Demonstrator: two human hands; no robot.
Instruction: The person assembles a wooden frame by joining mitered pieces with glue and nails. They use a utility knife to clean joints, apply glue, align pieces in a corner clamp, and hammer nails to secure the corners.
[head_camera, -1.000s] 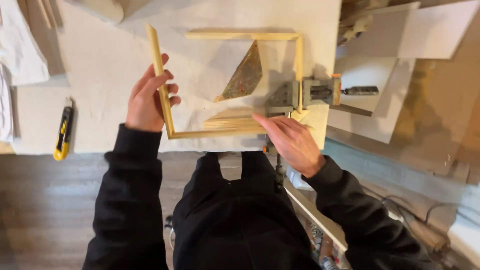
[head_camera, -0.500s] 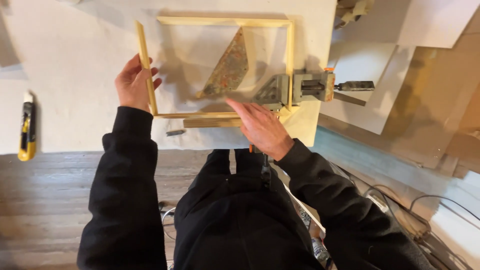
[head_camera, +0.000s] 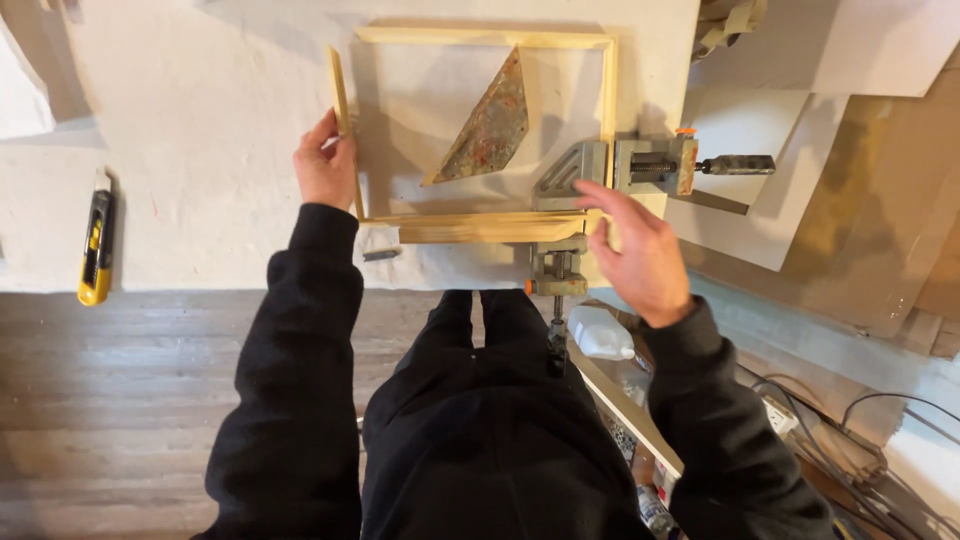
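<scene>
**Two hands on a wooden frame at a corner clamp**

The desk (head_camera: 200, 150), covered in a pale, stained sheet, fills the upper left and centre of the picture. Below it, dark floorboards (head_camera: 130, 420) run across the lower left. The person's black sleeves and clothing take up the lower centre.

A frame (head_camera: 480, 38) of light wood strips lies flat on the desk in the upper centre. Its lower right corner sits in a grey metal clamp (head_camera: 585, 175), whose screws point right and downward. A second, shorter strip (head_camera: 490, 232) lies just along the frame's bottom rail.

Inside the frame rests a triangle (head_camera: 490, 125) of mottled brown material, tilted, apart from the rails.

The left hand (head_camera: 325, 170) is closed around the frame's left rail, near its lower end, with the thumb on top. The right hand (head_camera: 640, 250) hovers with its fingers spread loosely just right of the clamped corner, fingertips near the frame's bottom rail; whether they touch it cannot be told.

A white bottle (head_camera: 600, 335) lies below the clamp, at the desk's edge. A yellow-and-black knife (head_camera: 96, 250) lies at the far left, well apart from the frame.
</scene>
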